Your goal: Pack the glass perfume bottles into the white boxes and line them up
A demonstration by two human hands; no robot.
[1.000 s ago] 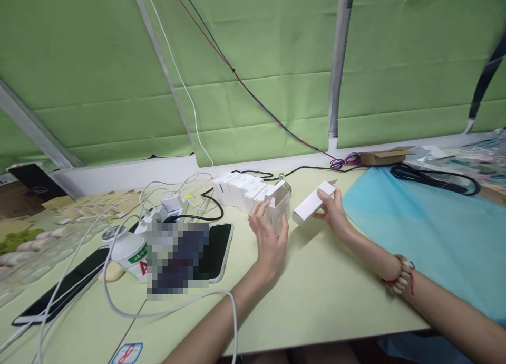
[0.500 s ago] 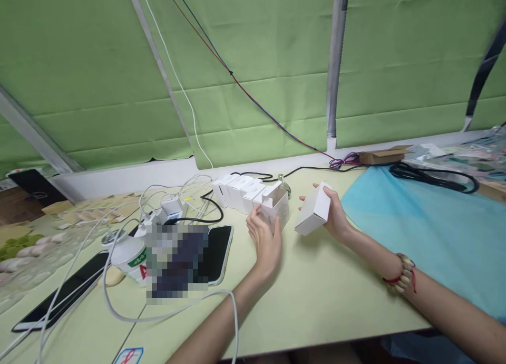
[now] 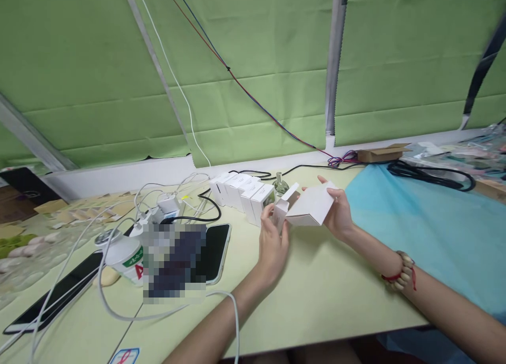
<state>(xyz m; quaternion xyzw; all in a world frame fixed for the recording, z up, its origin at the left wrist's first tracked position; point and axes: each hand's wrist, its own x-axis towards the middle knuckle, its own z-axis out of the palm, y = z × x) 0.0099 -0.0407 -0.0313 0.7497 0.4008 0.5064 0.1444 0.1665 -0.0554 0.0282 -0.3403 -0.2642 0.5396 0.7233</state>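
Observation:
My right hand grips a white cardboard box above the pale green table, with the box's left end flap open. My left hand pinches that open end, fingers closed on it. Just behind stands a row of several white boxes. A small glass bottle is upright at the right end of that row.
Two phones lie left of my hands among white cables, chargers and a white cup. A blue cloth covers the table's right side, with a black cable and a brown box behind.
My right hand brought the white box leftward and my left hand met its open end; the box my left hand had been touching now stands in the row.

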